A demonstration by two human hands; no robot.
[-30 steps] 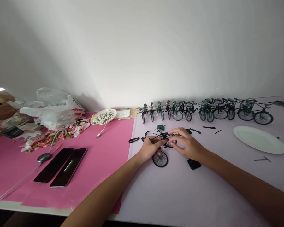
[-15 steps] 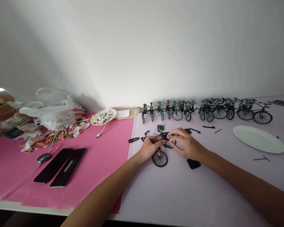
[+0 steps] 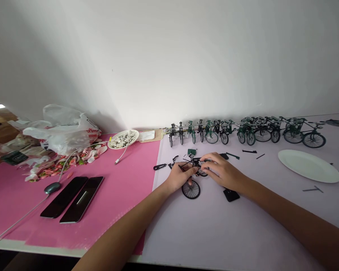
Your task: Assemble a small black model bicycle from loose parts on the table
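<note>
Between my two hands is a dark model bicycle, partly assembled, with thin black frame tubes. My left hand (image 3: 178, 178) is closed on its frame, thumb and fingers pinching near the middle. One black spoked wheel (image 3: 191, 190) shows below that hand, resting close to the table. My right hand (image 3: 222, 170) has its thumb and fingertips closed at the other spoked wheel (image 3: 204, 164), on the bicycle's far right side. Its fingers cover part of that wheel, and any small piece in the pinch is hidden.
Finished model bicycles (image 3: 211, 137) line the wall. Loose black parts (image 3: 159, 167), a green piece (image 3: 191, 151) and a black rectangular piece (image 3: 231, 195) lie around my hands. To the right is a white plate (image 3: 288, 155); two phones (image 3: 81, 201) lie left, near a plate of small pieces (image 3: 113, 144).
My right hand's fingers have shifted very slightly at the wheel. My left hand and the bicycle stay in place.
</note>
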